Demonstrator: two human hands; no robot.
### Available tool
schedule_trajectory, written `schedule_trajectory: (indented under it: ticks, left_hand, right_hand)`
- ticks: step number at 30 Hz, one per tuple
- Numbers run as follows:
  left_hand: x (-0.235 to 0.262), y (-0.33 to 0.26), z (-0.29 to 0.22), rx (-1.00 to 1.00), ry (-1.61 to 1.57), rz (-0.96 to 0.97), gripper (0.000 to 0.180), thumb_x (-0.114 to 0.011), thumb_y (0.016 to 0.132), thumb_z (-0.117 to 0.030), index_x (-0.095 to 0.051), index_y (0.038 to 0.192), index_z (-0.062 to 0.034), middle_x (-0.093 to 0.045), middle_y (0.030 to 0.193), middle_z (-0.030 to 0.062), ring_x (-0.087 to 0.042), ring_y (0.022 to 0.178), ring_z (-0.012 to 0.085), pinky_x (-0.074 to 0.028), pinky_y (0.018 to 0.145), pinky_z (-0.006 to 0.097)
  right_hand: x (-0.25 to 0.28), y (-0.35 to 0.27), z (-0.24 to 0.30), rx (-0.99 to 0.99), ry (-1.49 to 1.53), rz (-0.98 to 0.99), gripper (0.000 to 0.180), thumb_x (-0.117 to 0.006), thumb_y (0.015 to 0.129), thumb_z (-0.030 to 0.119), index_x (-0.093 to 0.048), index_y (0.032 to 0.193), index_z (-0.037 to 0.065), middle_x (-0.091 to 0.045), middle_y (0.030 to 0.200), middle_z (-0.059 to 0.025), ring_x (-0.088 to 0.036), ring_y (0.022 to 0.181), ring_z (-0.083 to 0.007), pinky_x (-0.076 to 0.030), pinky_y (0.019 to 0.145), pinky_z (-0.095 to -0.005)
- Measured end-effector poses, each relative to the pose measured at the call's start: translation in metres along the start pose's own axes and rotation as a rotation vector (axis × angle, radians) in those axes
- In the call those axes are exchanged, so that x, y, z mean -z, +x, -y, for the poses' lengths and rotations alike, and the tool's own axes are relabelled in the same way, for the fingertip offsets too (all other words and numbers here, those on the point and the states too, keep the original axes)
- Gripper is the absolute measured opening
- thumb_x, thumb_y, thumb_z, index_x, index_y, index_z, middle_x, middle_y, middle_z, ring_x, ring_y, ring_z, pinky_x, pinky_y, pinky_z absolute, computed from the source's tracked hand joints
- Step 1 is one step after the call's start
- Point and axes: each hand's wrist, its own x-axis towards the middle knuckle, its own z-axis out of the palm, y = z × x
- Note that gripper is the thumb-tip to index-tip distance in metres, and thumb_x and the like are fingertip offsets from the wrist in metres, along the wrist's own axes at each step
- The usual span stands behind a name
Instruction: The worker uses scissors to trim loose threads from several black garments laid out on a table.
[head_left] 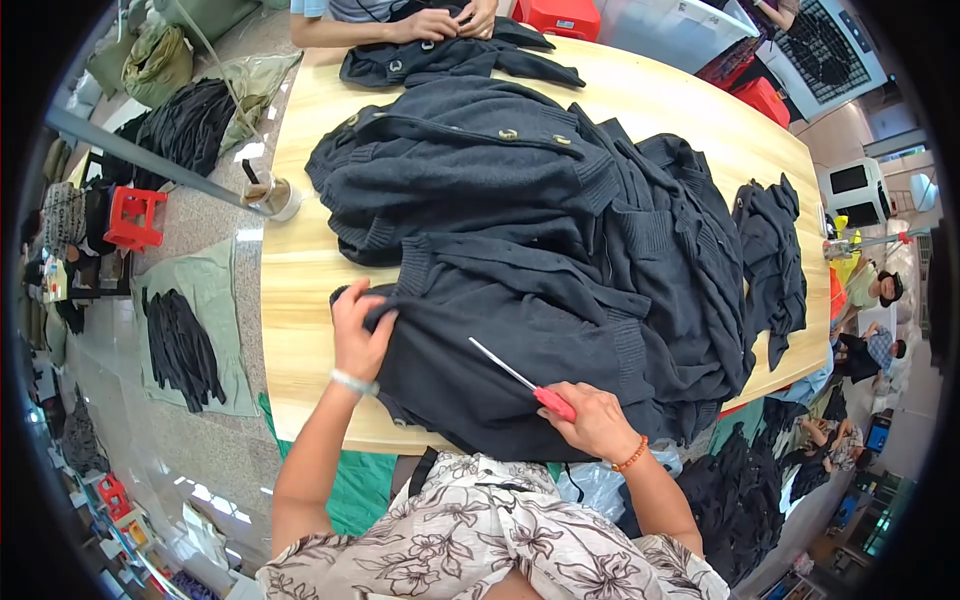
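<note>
A dark navy knit cardigan (500,370) lies spread on the wooden table in front of me. My left hand (358,330) is at its left end, with thumb and fingers closed on a fold of the knit. Over the cardigan's right half, my right hand (592,420) grips a slim tool (553,402) by its red handle. The tool's long, thin metal shaft points up and left, above the fabric; its exact kind I cannot make out. Just beyond lies another dark cardigan (460,150) with light buttons, and more dark knitwear (680,270) is heaped to the right.
The pale wooden table (290,350) carries one more dark garment (772,260) at its right edge. A cup-like container (275,197) stands at the left edge. Across the table, another person's hands (440,22) work on a dark garment. A red stool (135,217) stands on the floor leftward.
</note>
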Motion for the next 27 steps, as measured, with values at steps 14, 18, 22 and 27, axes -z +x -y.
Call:
schedule_trajectory:
  ticks: [14,18,22,27]
  left_hand:
    - [0.024,0.04,-0.073,-0.247,-0.128,0.171,0.061,-0.055,0.074,0.01,-0.054,0.134,-0.0014,-0.064,0.124,0.0168,-0.063,0.113,0.0341,-0.049,0.098,0.035]
    - [0.07,0.034,-0.146,-0.629,-0.02,0.205,0.061,-0.057,0.064,0.017,-0.063,0.122,0.0005,-0.068,0.105,0.0194,-0.068,0.094,0.0356,-0.054,0.084,0.037]
    - [0.103,0.01,-0.213,-0.8,-0.134,0.149,0.032,-0.066,0.064,0.012,-0.062,0.093,-0.0011,-0.069,0.098,0.0202,-0.069,0.085,0.0354,-0.06,0.072,0.043]
    - [0.146,-0.039,-0.223,-0.919,-0.114,-0.327,0.043,-0.059,0.096,-0.038,-0.047,0.133,-0.0195,-0.053,0.106,0.0063,-0.054,0.08,0.0277,-0.05,0.06,0.033]
  right_hand:
    - [-0.009,-0.032,0.018,0.029,0.045,0.399,0.034,-0.066,0.089,0.032,-0.063,0.118,0.015,-0.07,0.09,-0.012,-0.067,0.086,-0.0322,-0.053,0.073,-0.0426]
    - [-0.043,-0.013,0.04,0.164,0.128,0.669,0.04,-0.062,0.091,0.032,-0.059,0.123,0.009,-0.069,0.093,-0.0202,-0.066,0.09,-0.0365,-0.051,0.075,-0.0465]
    - [-0.075,0.013,0.045,0.237,0.122,0.555,0.052,-0.058,0.094,0.031,-0.045,0.136,0.003,-0.065,0.115,-0.0226,-0.063,0.106,-0.0369,-0.049,0.091,-0.0438]
    - [-0.045,0.022,0.049,0.305,0.218,0.374,0.045,-0.056,0.094,0.029,-0.052,0.127,0.0,-0.062,0.121,-0.0211,-0.06,0.112,-0.0348,-0.047,0.096,-0.0429]
